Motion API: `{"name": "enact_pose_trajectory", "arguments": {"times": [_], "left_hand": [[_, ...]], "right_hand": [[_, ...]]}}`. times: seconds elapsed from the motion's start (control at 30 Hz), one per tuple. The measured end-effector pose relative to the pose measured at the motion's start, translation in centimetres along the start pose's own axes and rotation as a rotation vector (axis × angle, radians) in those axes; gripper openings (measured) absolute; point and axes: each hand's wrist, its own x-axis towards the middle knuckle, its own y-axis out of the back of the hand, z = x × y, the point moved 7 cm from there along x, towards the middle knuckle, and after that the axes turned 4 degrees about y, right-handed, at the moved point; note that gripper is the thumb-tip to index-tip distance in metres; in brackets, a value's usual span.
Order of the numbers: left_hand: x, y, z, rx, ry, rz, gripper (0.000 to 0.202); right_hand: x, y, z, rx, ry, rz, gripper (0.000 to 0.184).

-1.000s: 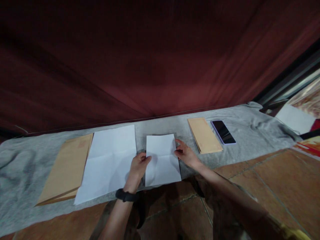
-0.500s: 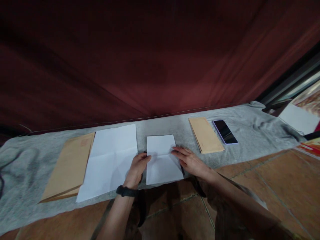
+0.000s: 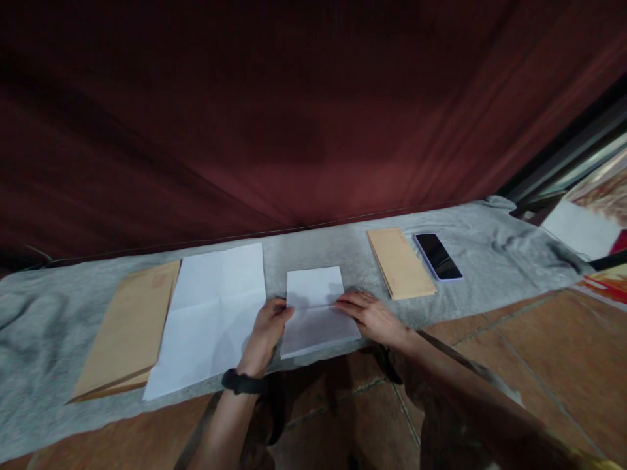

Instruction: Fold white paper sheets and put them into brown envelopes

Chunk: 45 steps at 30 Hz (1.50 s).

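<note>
The small white sheet (image 3: pixel 316 307) lies near the middle of the grey cloth (image 3: pixel 49 313), close to its near edge, with a crease running across its middle and its near half tilted up a little. The left hand (image 3: pixel 268 326), with a black wristband (image 3: pixel 240 382) on the wrist, has its fingers curled in at the sheet's left edge, the thumb on top of the paper, pinching it. The right hand (image 3: pixel 372 313) lies flat with its fingers stretched out, the tips pressing on the sheet's right edge at the crease. Just left of the sheet lies a larger unfolded white sheet (image 3: pixel 210 313), which overlaps a brown envelope (image 3: pixel 130 329) further left. Toward the cloth's right end, a stack of brown envelopes (image 3: pixel 399 261) lies just beside a dark-screened phone (image 3: pixel 437 256). A dark red curtain (image 3: pixel 294 117) hangs along the cloth's far edge, and brown floor tiles (image 3: pixel 514 352) border its near edge.
</note>
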Motion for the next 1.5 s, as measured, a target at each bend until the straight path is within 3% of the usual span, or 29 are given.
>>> {"name": "enact_pose_trajectory", "arguments": {"times": [0.1, 0.2, 0.3, 0.4, 0.6, 0.8, 1.1, 1.5], "left_hand": [[0.0, 0.7, 0.7, 0.107, -0.123, 0.047, 0.025], [-0.8, 1.1, 2.4, 0.285, -0.397, 0.056, 0.023], [-2.2, 0.5, 3.3, 0.444, -0.611, -0.082, 0.038], [-2.9, -0.1, 3.1, 0.540, -0.667, -0.203, 0.045], [-2.1, -0.4, 2.9, 0.585, -0.687, -0.132, 0.023], [-0.7, -0.4, 2.5, 0.532, -0.592, -0.017, 0.023], [0.1, -0.5, 2.3, 0.710, -0.421, 0.058, 0.022], [-1.8, -1.0, 3.5, 0.935, -0.278, 0.163, 0.032]], "right_hand": [[0.0, -0.1, 0.2, 0.062, -0.019, 0.014, 0.053], [-0.1, 0.2, 0.8, 0.118, -0.065, 0.071, 0.043], [0.0, 0.2, 1.2, 0.138, -0.082, 0.081, 0.038], [0.2, 0.1, 1.7, 0.114, -0.131, 0.090, 0.031], [0.6, 0.2, 2.3, 0.151, -0.204, 0.174, 0.017], [1.0, -0.3, 3.3, 0.235, -0.300, 0.239, 0.011], [0.7, -0.8, 3.4, -0.004, -0.426, 0.244, 0.018], [0.8, -0.9, 2.0, -0.213, -0.561, 0.216, 0.021]]}}
